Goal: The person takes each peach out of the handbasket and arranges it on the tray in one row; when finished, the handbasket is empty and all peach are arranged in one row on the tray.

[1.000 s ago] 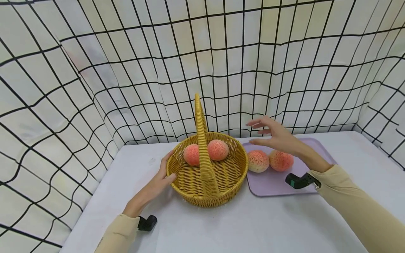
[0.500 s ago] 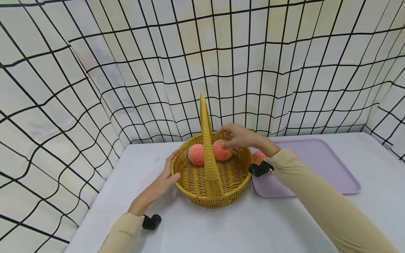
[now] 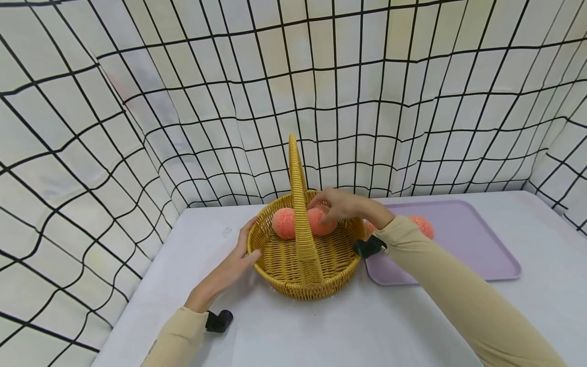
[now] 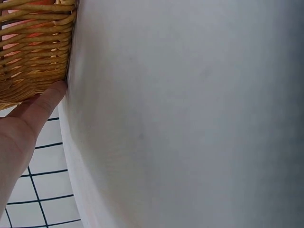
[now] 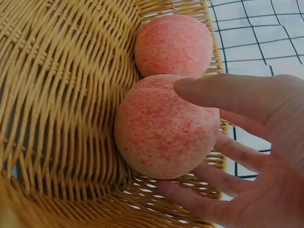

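A golden wicker basket (image 3: 309,285) with a tall arched handle (image 3: 300,204) stands on the table. Two pinkish-red peaches lie inside it at the back: a left one (image 3: 284,223) and a right one (image 5: 166,128). My right hand (image 3: 341,205) is inside the basket's right back rim and holds the right peach, thumb on top and fingers along its far side. My left hand (image 3: 239,257) rests against the basket's left outer wall, fingers fairly straight and thumb at the rim. In the left wrist view, a finger (image 4: 45,107) touches the wicker low down.
A lilac tray (image 3: 477,244) lies right of the basket, partly under my right forearm. On it two more peaches show, one (image 3: 422,227) beside the sleeve and one (image 3: 370,228) mostly hidden. White curtains with a black grid (image 3: 344,102) stand behind and at both sides.
My right hand has moved left from above the tray into the basket and come down onto the right peach. My left hand has stayed at the basket's side.
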`<state>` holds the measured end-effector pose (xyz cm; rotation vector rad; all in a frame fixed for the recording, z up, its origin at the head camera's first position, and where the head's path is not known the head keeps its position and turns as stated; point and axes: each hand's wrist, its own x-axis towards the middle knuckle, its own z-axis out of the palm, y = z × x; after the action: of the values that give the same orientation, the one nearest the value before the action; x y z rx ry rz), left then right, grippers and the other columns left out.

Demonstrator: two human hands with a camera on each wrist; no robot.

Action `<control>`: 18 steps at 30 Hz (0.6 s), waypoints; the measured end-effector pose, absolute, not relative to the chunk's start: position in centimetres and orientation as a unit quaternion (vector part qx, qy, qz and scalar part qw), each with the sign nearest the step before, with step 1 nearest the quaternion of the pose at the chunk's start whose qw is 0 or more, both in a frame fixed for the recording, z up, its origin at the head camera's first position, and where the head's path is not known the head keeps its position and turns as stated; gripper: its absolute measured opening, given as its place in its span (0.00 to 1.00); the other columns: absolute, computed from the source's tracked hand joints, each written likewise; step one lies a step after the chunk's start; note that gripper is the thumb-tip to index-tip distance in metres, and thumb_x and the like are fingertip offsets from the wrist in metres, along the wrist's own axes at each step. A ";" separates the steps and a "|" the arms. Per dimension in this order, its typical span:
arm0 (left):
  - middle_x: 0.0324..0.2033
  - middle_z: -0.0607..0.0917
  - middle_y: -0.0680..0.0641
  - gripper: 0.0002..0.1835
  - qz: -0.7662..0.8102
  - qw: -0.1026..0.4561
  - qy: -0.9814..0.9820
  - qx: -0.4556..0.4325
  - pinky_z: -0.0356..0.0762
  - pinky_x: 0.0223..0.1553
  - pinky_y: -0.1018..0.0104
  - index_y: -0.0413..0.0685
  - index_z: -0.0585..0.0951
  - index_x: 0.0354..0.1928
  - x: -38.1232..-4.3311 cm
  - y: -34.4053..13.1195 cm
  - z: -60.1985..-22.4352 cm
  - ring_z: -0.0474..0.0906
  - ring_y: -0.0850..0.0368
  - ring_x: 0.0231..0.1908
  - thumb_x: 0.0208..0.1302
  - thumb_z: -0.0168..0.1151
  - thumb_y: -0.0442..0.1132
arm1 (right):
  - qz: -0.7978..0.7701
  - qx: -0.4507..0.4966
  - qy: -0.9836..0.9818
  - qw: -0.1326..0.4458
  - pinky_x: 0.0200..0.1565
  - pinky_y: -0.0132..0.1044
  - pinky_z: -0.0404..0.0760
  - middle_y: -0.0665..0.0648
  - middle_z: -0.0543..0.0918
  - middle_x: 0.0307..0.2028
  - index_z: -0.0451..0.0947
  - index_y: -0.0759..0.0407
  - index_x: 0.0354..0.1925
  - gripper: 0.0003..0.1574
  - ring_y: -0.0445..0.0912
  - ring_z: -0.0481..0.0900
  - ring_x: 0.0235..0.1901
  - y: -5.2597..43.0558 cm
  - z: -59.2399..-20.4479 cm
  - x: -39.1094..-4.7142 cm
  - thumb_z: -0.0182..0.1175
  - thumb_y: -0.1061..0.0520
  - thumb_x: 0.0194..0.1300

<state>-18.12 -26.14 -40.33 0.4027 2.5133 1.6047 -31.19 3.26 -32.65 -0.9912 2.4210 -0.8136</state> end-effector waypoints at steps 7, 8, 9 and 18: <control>0.83 0.35 0.38 0.45 0.539 0.070 0.829 0.133 0.43 0.76 0.40 0.51 0.34 0.83 -18.1 -26.2 -40.3 0.38 0.34 0.81 0.74 0.45 0.32 | -0.251 -0.382 0.852 0.254 0.65 0.48 0.74 0.62 0.77 0.67 0.75 0.61 0.68 0.39 0.53 0.72 0.63 2.5 -33.2 -30.9 0.74 0.61 0.60; 0.83 0.35 0.38 0.45 0.540 0.069 0.828 0.133 0.43 0.76 0.40 0.51 0.34 0.83 -18.1 -26.2 -40.4 0.38 0.34 0.81 0.73 0.45 0.32 | -0.251 -0.383 0.850 0.261 0.64 0.48 0.75 0.61 0.77 0.66 0.75 0.60 0.68 0.40 0.52 0.73 0.62 2.5 -33.2 -30.8 0.75 0.60 0.59; 0.83 0.35 0.37 0.45 0.540 0.068 0.829 0.133 0.43 0.76 0.40 0.50 0.34 0.83 -18.1 -26.2 -40.3 0.38 0.34 0.81 0.73 0.45 0.32 | -0.249 -0.387 0.848 0.263 0.63 0.47 0.75 0.60 0.78 0.66 0.76 0.59 0.67 0.40 0.52 0.73 0.61 2.4 -33.2 -30.7 0.76 0.59 0.58; 0.83 0.36 0.37 0.45 0.536 0.066 0.830 0.136 0.42 0.76 0.40 0.50 0.34 0.83 -18.3 -26.1 -40.4 0.38 0.34 0.81 0.73 0.45 0.32 | -0.224 -0.417 0.844 0.251 0.44 0.39 0.76 0.54 0.81 0.50 0.80 0.52 0.59 0.35 0.47 0.72 0.44 2.1 -32.7 -29.7 0.79 0.60 0.52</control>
<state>-18.25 -26.10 -40.39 0.4112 2.5042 1.6166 -29.65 2.11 -32.72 -1.1353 2.2974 -0.6099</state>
